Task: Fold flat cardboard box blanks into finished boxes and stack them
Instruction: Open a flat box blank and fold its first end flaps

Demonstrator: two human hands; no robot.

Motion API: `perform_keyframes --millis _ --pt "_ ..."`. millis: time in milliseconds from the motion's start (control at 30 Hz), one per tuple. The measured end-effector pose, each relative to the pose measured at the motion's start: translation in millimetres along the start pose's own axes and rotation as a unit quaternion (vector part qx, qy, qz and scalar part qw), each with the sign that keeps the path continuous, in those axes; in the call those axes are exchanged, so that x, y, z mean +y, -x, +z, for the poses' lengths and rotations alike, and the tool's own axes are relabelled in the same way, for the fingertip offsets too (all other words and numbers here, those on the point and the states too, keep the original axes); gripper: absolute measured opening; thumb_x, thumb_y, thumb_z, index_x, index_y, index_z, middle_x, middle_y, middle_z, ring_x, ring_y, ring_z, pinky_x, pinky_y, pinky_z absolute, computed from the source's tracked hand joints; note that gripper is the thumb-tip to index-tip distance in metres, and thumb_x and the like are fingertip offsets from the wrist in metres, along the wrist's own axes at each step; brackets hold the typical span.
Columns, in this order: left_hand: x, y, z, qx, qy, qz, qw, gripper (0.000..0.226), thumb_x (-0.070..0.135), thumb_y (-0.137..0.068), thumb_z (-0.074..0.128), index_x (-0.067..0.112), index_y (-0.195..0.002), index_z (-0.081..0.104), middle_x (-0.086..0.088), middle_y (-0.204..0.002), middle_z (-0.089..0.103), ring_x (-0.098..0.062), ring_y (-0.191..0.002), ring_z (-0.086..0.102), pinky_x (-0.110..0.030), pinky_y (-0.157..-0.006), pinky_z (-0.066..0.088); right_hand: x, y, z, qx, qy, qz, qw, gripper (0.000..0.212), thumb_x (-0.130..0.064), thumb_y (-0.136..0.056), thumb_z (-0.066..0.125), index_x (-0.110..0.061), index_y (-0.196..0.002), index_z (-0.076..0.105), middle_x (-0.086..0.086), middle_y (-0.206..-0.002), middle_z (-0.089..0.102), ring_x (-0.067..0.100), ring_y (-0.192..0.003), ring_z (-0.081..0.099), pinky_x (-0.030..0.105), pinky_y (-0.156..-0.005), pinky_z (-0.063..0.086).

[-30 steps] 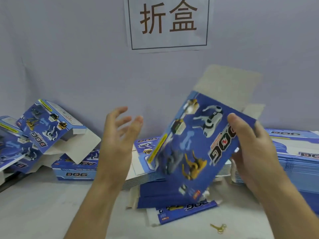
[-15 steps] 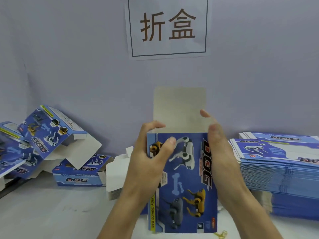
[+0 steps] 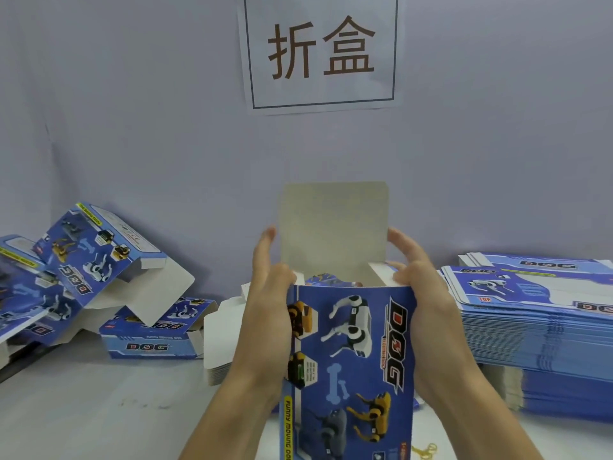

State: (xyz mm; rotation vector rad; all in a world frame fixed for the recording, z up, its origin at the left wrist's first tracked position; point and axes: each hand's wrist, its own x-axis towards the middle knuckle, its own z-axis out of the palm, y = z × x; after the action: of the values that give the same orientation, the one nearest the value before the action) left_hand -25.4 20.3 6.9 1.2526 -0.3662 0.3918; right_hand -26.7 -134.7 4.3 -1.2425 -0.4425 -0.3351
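1. A blue printed cardboard box with robot dogs and the word "DOG" [image 3: 358,360] is held upright in mid-air above the white tabletop [image 3: 83,410], in the middle of the view.
2. Its top end gapes open: a plain grey-beige lid flap [image 3: 333,234] stands straight up at the far side, and a small white side flap [image 3: 381,275] shows at the right.
3. The left hand [image 3: 265,313] presses flat against the box's left wall, its grip apart, fingers straight and pointing up.
4. The right hand [image 3: 421,293] clasps the box's right edge, thumb curled at the top corner by the side flap.
5. A tall stack of flat blue box blanks [image 3: 537,336] lies on the tabletop to the right.
6. Folded blue boxes [image 3: 99,260] lean in a loose pile at the left.
7. A white paper sign with two brown characters [image 3: 320,49] hangs on the grey wall.
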Motion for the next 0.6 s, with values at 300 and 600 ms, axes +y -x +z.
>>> perform_keyframes --millis 300,600 --pt "2.8 2.7 -2.6 -0.035 0.010 0.046 0.998 0.030 0.050 -0.072 0.062 0.028 -0.091 0.054 -0.030 -0.097 0.051 -0.036 -0.078 0.064 -0.060 -0.064 0.051 0.6 3.3 -0.8 -0.015 -0.051 -0.070 0.996 0.010 -0.019 -0.095 0.050 -0.011 -0.094 0.056 0.025 -0.101 0.061 0.020 -0.067 0.070 0.026 -0.052 0.055" --pt "0.1 0.2 -3.7 -0.074 -0.059 0.099 0.991 0.039 0.054 -0.092 0.056 0.023 -0.115 0.061 -0.002 -0.081 0.072 -0.017 -0.075 0.074 -0.023 -0.053 0.056 2.3 3.2 -6.5 -0.022 0.035 -0.098 0.994 0.050 -0.068 -0.074 0.072 -0.030 -0.106 0.070 0.008 -0.100 0.076 0.032 -0.086 0.075 0.039 -0.063 0.062"
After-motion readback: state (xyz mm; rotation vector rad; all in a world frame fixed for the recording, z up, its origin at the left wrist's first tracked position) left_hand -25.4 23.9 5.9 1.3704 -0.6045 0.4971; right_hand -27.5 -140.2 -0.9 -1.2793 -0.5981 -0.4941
